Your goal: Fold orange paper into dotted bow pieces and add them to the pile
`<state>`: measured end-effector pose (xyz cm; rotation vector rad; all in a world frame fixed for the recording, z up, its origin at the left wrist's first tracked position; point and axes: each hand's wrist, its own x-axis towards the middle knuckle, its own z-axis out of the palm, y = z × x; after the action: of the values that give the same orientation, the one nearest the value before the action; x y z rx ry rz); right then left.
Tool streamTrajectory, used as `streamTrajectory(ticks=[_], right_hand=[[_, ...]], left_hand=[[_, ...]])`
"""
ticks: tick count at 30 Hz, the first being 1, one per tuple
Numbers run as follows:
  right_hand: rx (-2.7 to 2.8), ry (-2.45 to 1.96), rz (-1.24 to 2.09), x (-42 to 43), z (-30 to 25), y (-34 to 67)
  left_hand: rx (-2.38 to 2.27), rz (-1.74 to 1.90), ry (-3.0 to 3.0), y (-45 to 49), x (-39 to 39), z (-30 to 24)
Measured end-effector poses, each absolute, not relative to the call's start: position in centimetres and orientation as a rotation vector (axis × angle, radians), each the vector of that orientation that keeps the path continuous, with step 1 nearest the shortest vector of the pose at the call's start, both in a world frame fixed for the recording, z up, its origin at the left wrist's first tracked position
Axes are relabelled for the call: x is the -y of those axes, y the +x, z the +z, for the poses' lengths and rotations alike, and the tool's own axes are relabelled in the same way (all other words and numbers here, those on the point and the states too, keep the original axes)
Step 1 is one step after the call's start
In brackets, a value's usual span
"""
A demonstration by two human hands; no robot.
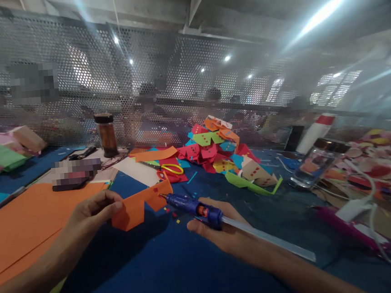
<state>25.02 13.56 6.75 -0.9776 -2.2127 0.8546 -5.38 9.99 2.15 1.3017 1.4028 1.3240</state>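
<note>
The blue glue gun partly hid the right hand, the orange sheets left of the gun ran off the view's edge, the paper heap far to its right was blurred, and figures beyond it were indistinct behind the perforated screen.

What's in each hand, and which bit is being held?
The left hand pinches a cut orange paper strip by its left end. The right hand holds a blue glue gun toward its rear; the exact grip is partly hidden.
</note>
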Motion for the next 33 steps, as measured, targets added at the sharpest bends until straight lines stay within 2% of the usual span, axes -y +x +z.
streamTrajectory(ticks=[23, 33], right_hand=[[2.352, -0.877, 0.585, -13.77, 6.61, 25.17], [2.364, -0.854, 0.564, -13.73, 6.66, 25.17]], left_hand=[[-1.369, 1.3, 1.325, -5.27, -9.85, 2.48], [-1.352, 1.302, 1.314, -5.43, -9.95, 2.28]])
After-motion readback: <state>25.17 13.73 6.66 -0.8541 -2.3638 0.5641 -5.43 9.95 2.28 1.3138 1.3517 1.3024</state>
